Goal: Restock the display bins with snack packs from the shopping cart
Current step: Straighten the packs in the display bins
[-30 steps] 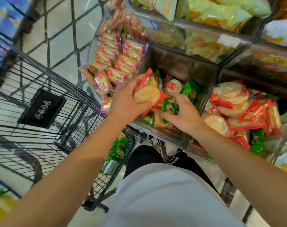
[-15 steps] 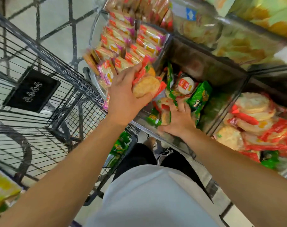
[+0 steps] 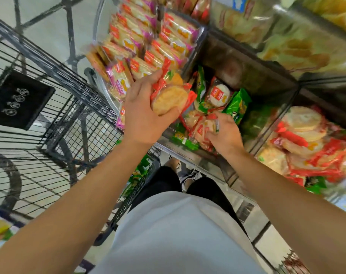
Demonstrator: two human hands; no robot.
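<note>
My left hand [image 3: 142, 113] grips a red-wrapped rice cracker pack [image 3: 170, 97] above the left edge of the middle display bin [image 3: 247, 76]. Down inside that bin, my right hand [image 3: 225, 133] curls its fingers round another red and white cracker pack [image 3: 204, 127]. Green packs [image 3: 237, 105] and a round white pack [image 3: 219, 93] lie loose in the same bin. The black wire shopping cart [image 3: 49, 115] stands at my left, with green packs [image 3: 136, 175] showing in its near corner.
The left bin [image 3: 201, 30] is packed with pink and red cracker packs [image 3: 140, 46]. The right bin [image 3: 275, 123] holds a heap of red-wrapped round crackers [image 3: 310, 139]. Upper shelves carry yellow-green bags [image 3: 306, 40]. My legs and shoes [image 3: 190, 175] stand between cart and bins.
My right hand has closed on a cracker pack in the middle bin, having lain on the packs before. My left hand has kept its pack and stayed near the bin's left edge.
</note>
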